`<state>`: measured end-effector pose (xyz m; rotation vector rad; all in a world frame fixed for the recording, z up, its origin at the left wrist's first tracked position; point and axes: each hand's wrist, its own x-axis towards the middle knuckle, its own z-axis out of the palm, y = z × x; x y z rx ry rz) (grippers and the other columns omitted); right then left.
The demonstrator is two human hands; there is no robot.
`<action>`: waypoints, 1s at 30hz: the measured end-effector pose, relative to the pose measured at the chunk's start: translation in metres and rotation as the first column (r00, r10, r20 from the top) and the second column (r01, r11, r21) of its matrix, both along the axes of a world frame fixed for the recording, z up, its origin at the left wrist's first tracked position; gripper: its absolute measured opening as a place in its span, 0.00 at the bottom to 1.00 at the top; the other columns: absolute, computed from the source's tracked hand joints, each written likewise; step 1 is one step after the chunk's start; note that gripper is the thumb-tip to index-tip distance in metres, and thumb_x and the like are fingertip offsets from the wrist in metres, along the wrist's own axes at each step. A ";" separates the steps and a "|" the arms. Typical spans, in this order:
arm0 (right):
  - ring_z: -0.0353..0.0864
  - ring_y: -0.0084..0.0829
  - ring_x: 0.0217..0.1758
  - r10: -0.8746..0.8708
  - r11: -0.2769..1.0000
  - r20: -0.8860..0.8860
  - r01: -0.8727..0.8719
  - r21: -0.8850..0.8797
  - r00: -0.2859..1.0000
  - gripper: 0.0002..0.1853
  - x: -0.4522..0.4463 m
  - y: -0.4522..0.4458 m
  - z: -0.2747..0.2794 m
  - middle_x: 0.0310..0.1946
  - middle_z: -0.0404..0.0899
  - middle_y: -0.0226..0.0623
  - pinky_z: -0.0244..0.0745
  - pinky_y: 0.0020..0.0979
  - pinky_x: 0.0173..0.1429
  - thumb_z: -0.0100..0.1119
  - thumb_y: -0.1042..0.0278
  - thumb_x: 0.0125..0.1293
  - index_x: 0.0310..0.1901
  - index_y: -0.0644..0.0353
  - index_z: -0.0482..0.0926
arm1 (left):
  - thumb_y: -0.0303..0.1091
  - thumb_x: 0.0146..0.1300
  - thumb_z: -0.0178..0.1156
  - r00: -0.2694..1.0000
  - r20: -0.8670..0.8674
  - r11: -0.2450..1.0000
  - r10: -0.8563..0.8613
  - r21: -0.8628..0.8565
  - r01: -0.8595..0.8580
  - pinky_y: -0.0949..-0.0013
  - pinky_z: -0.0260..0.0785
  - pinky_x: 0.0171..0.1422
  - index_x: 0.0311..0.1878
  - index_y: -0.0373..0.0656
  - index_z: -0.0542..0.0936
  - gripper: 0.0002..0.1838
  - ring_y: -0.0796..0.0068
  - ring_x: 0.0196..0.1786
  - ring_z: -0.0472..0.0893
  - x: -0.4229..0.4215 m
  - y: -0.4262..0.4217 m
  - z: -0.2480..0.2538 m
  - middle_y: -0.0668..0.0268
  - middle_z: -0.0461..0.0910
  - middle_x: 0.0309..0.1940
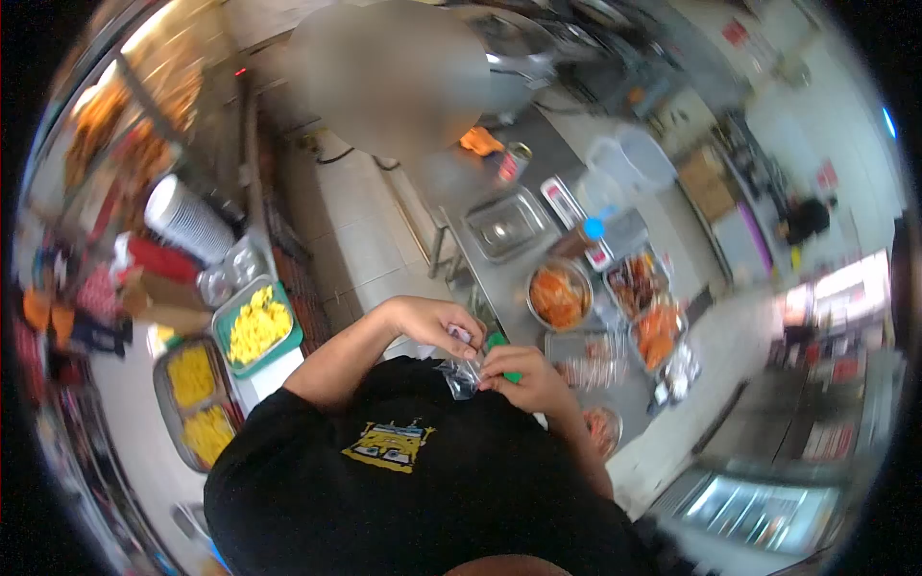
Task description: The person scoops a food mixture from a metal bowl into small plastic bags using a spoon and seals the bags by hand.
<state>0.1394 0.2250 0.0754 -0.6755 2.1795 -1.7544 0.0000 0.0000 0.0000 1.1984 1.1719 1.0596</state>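
My left hand (437, 324) and my right hand (526, 376) are close together in front of my black shirt. Both have their fingers pinched on a small clear plastic bag (461, 382), which hangs crumpled between them. Under the fingers of my left hand shows a small pale purple and white piece I cannot make out. A bright green item (497, 341) appears beside my right hand's fingers, partly hidden; its kind is unclear.
To the right, a steel counter (490, 298) carries a bowl of orange food (560, 296), a steel tray (509, 226) and clear containers. At left are a tray of yellow food (257, 326) and stacked white cups (187, 216). A blurred person (384, 77) stands ahead.
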 end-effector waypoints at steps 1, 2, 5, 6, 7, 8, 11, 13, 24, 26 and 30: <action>0.87 0.38 0.42 -0.038 0.999 -0.021 0.038 0.025 0.999 0.01 0.011 -0.014 0.004 0.37 0.86 0.42 0.81 0.38 0.48 0.66 0.78 0.65 0.36 0.63 0.86 | 0.47 0.65 0.74 0.993 0.086 0.997 0.076 -0.002 -0.076 0.68 0.68 0.65 0.63 0.39 0.80 0.29 0.75 0.58 0.77 0.010 -0.011 0.002 0.65 0.83 0.53; 0.87 0.39 0.40 -0.072 0.996 -0.041 0.074 0.053 0.997 0.01 0.023 -0.027 0.008 0.35 0.85 0.41 0.80 0.38 0.46 0.67 0.79 0.63 0.35 0.63 0.86 | 0.46 0.65 0.74 0.973 0.168 0.988 0.156 -0.017 -0.155 0.67 0.70 0.64 0.62 0.36 0.80 0.29 0.75 0.57 0.78 0.020 -0.020 0.006 0.66 0.83 0.53; 0.86 0.37 0.36 -0.299 0.942 -0.204 0.322 0.095 0.932 0.03 0.015 0.031 -0.010 0.34 0.84 0.40 0.78 0.35 0.41 0.68 0.82 0.61 0.36 0.66 0.86 | 0.40 0.69 0.71 0.920 0.219 0.939 0.325 0.043 -0.342 0.71 0.71 0.57 0.57 0.36 0.83 0.20 0.79 0.52 0.78 0.010 0.054 0.014 0.67 0.83 0.48; 0.86 0.40 0.37 -0.354 0.908 -0.209 0.389 0.157 0.911 0.03 0.027 0.040 -0.005 0.34 0.85 0.40 0.79 0.36 0.41 0.68 0.83 0.60 0.35 0.66 0.86 | 0.41 0.70 0.70 0.945 0.195 0.962 0.262 0.026 -0.272 0.71 0.71 0.56 0.57 0.36 0.84 0.20 0.79 0.50 0.78 0.014 0.064 0.005 0.67 0.84 0.47; 0.86 0.40 0.37 -0.404 0.889 -0.192 0.433 0.148 0.894 0.03 0.031 0.044 -0.007 0.34 0.85 0.40 0.79 0.36 0.41 0.68 0.83 0.60 0.35 0.66 0.86 | 0.41 0.70 0.70 0.955 0.202 0.975 0.216 0.008 -0.222 0.71 0.71 0.56 0.57 0.36 0.84 0.20 0.79 0.50 0.78 0.015 0.072 0.003 0.67 0.84 0.47; 0.86 0.41 0.37 -0.423 0.870 -0.239 0.466 0.164 0.874 0.03 0.038 0.050 -0.008 0.34 0.85 0.40 0.79 0.36 0.41 0.68 0.82 0.60 0.36 0.65 0.86 | 0.42 0.69 0.70 0.942 0.254 0.975 0.220 -0.082 -0.206 0.71 0.72 0.56 0.58 0.36 0.83 0.22 0.80 0.50 0.78 0.018 0.081 0.002 0.68 0.85 0.46; 0.86 0.41 0.39 -0.528 0.804 -0.233 0.569 0.172 0.817 0.04 0.062 0.057 -0.019 0.35 0.85 0.40 0.80 0.38 0.42 0.69 0.82 0.59 0.36 0.64 0.87 | 0.43 0.70 0.70 0.942 0.288 0.963 0.174 -0.249 -0.101 0.70 0.72 0.55 0.58 0.36 0.84 0.22 0.80 0.49 0.78 0.024 0.102 -0.002 0.68 0.85 0.45; 0.85 0.42 0.39 -0.540 0.779 -0.250 0.589 0.213 0.804 0.04 0.081 0.068 -0.021 0.36 0.85 0.36 0.80 0.40 0.44 0.68 0.78 0.60 0.35 0.58 0.86 | 0.40 0.71 0.68 0.954 0.250 0.978 0.164 -0.169 -0.123 0.73 0.72 0.51 0.56 0.37 0.85 0.18 0.81 0.45 0.80 0.033 0.124 -0.003 0.69 0.86 0.41; 0.68 0.67 0.64 -0.896 -0.440 -0.353 0.449 0.777 -0.268 0.45 0.269 0.146 -0.137 0.69 0.64 0.54 0.68 0.65 0.64 0.75 0.36 0.57 0.68 0.54 0.68 | 0.35 0.75 0.63 0.984 0.156 0.953 0.083 -0.301 -0.032 0.72 0.75 0.54 0.54 0.34 0.85 0.14 0.78 0.46 0.85 0.091 0.227 -0.034 0.65 0.88 0.43; 0.75 0.60 0.62 -0.925 -0.273 -0.093 0.473 0.838 -0.368 0.43 0.319 0.163 -0.185 0.61 0.74 0.55 0.74 0.55 0.63 0.77 0.38 0.56 0.63 0.60 0.71 | 0.35 0.75 0.63 0.991 0.113 0.923 0.070 -0.385 -0.021 0.72 0.75 0.55 0.55 0.34 0.84 0.15 0.78 0.47 0.85 0.105 0.246 -0.059 0.65 0.88 0.43; 0.90 0.46 0.42 -0.902 -0.203 0.176 0.745 0.635 -0.395 0.31 0.343 0.175 -0.250 0.38 0.88 0.51 0.83 0.42 0.49 0.79 0.50 0.58 0.53 0.65 0.78 | 0.40 0.75 0.63 0.997 0.033 0.907 0.073 -0.418 -0.052 0.70 0.74 0.55 0.56 0.37 0.84 0.16 0.76 0.48 0.85 0.137 0.276 -0.149 0.62 0.89 0.45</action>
